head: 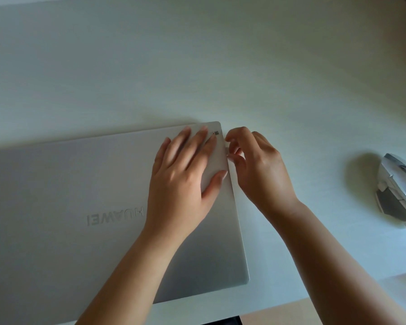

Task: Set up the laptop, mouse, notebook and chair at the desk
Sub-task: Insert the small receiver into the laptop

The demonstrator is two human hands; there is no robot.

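Pale desk; closed laptop near front edge; left hand flat on lid, fingers straight; right hand pinching something small at its side; mouse far right; laptop likely stiff, slick; lift by edges.

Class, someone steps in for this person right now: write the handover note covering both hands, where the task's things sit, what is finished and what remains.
Left hand: flat, fingers straight, pressing on the closed laptop's lid near its far right corner.
Right hand: fingers curled at the laptop's right edge; whether they pinch something small there is unclear.
Laptop: lies shut on the white desk, logo facing away.
Mouse: on the desk at the far right, apart from both hands.
Done: laptop and mouse are on the desk.
Left: open the laptop; notebook and chair are not in view, so still to place.
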